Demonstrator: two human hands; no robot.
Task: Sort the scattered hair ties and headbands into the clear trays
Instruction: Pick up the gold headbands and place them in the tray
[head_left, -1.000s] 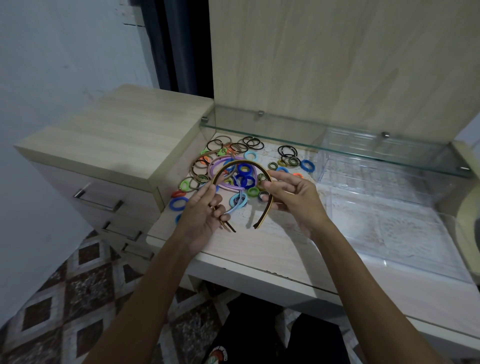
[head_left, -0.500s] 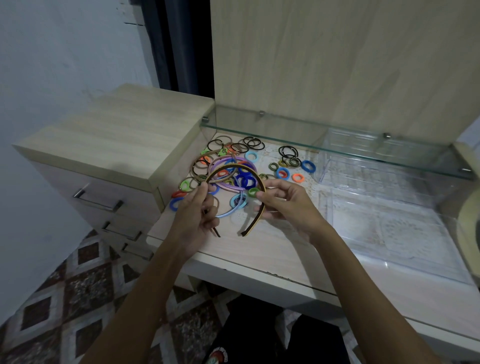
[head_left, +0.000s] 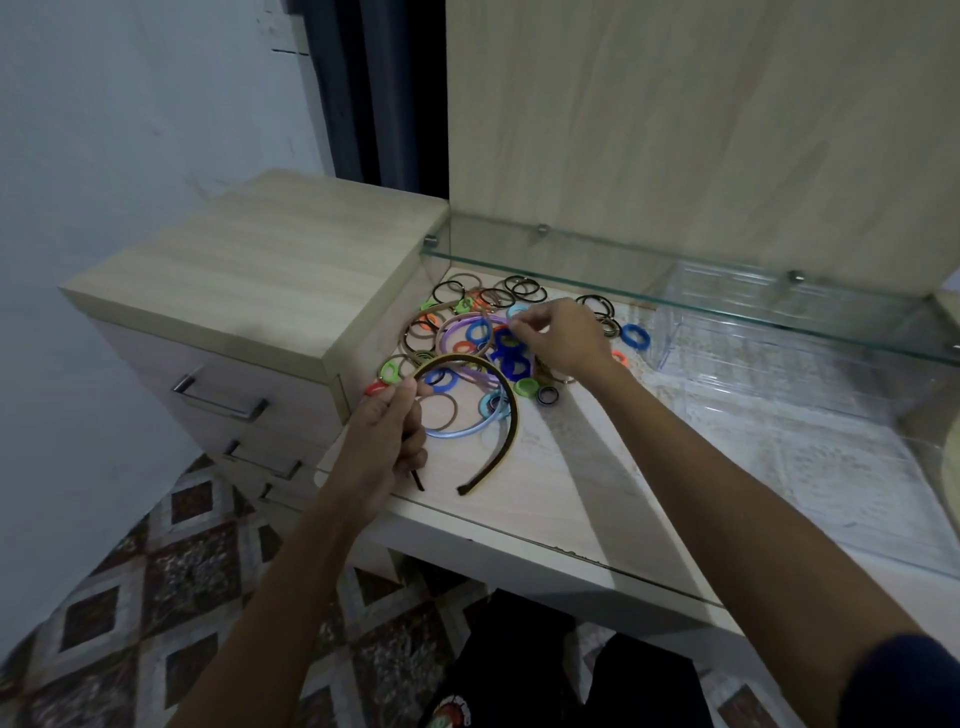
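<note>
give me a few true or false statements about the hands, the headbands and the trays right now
1. The left hand grips the brown headband. True.
2. The right hand rests inside a clear tray. False: it reaches into the pile of hair ties, its fingertips at the purple headband.
3. The pile lies left of the clear trays. True.
4. The brown headband already lies in a tray. False: it is over the desk, left of the trays.
</note>
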